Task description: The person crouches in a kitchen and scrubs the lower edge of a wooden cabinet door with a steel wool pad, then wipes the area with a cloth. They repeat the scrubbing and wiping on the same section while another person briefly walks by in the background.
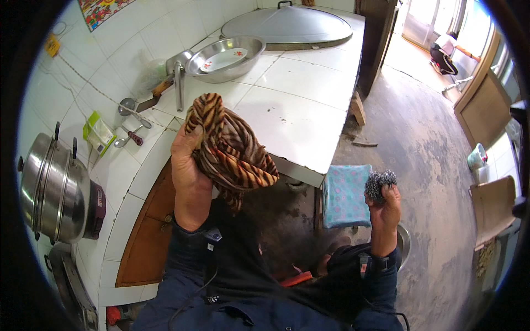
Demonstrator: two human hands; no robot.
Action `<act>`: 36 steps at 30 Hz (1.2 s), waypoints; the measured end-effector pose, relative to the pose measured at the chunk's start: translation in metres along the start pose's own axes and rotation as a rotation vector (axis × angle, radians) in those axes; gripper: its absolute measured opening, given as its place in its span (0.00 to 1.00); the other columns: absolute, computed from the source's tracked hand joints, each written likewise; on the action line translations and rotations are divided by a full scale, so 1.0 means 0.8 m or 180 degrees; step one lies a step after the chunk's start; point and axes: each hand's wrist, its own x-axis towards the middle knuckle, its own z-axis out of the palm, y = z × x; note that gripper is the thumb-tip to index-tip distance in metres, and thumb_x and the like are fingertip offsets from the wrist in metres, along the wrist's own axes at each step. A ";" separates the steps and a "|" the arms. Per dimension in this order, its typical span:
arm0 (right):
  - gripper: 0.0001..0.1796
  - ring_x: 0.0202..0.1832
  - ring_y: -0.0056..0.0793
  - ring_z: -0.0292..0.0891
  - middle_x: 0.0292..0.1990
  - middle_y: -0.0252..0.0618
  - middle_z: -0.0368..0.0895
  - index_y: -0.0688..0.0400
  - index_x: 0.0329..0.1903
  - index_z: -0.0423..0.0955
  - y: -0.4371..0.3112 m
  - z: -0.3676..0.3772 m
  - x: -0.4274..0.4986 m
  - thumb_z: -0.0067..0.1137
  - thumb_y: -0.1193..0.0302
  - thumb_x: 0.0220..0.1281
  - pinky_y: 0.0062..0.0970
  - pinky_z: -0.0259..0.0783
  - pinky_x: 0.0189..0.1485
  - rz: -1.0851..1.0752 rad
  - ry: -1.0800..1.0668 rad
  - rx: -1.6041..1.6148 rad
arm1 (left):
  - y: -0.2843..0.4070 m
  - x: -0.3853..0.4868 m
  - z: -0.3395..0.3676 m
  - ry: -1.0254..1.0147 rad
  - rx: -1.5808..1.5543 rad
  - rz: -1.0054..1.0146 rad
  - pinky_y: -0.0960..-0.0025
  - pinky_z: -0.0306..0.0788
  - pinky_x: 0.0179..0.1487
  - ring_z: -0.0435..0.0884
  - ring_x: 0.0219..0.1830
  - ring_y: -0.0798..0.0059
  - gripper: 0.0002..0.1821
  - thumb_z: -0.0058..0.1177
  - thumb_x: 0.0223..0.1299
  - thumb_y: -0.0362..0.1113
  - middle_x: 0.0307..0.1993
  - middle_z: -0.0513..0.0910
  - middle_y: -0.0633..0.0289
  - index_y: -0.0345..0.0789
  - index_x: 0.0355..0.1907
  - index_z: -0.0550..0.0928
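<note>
My left hand (188, 165) grips a bunched cloth (232, 145) with brown and orange tiger stripes, held up in front of the white tiled counter (294, 107). Out to the right, my right hand (385, 211) pinches a steel wool scourer (379, 186) between thumb and fingers. Below and left of the scourer is a seat or stool covered in turquoise patterned fabric (347, 196). On the counter beyond the cloth rests a steel basin (225, 76), in which lies a white plate with red flowers (225, 59).
A wide metal lid (285, 27) covers the counter's far end. Near the wall lie a cleaver (154, 95), a ladle (126, 106) and a green packet (98, 132). At left stands a steel steamer pot (62, 186). Another person (445, 53) crouches beyond the doorway.
</note>
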 end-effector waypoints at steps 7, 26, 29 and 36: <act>0.19 0.37 0.33 0.86 0.44 0.43 0.89 0.61 0.58 0.80 -0.002 -0.010 -0.002 0.68 0.70 0.68 0.24 0.77 0.29 0.0080 0.0088 0.0053 | -0.004 0.027 0.004 0.0209 -0.0525 -0.0415 0.59 0.85 0.60 0.90 0.53 0.64 0.20 0.58 0.73 0.32 0.55 0.89 0.53 0.27 0.64 0.81; 0.17 0.37 0.29 0.86 0.44 0.42 0.90 0.60 0.55 0.81 -0.024 -0.009 -0.001 0.70 0.69 0.66 0.21 0.74 0.29 0.0104 0.0186 0.0270 | -0.209 0.165 0.194 -0.2662 0.3560 0.0265 0.63 0.81 0.48 0.87 0.39 0.67 0.16 0.68 0.58 0.36 0.39 0.90 0.55 0.34 0.48 0.88; 0.16 0.36 0.28 0.86 0.43 0.41 0.90 0.59 0.54 0.82 -0.028 -0.009 -0.002 0.69 0.70 0.66 0.21 0.74 0.29 0.0073 0.0216 0.0299 | -0.228 0.126 0.192 -0.2810 0.4770 0.1482 0.57 0.79 0.51 0.84 0.42 0.58 0.20 0.71 0.56 0.42 0.39 0.87 0.52 0.37 0.51 0.88; 0.14 0.34 0.25 0.84 0.42 0.39 0.90 0.60 0.53 0.82 -0.034 -0.002 -0.005 0.67 0.71 0.68 0.20 0.73 0.28 0.0029 0.0128 0.0231 | -0.179 0.063 0.166 -0.3414 0.4246 0.1760 0.55 0.79 0.52 0.85 0.45 0.55 0.21 0.73 0.55 0.35 0.42 0.86 0.51 0.35 0.52 0.85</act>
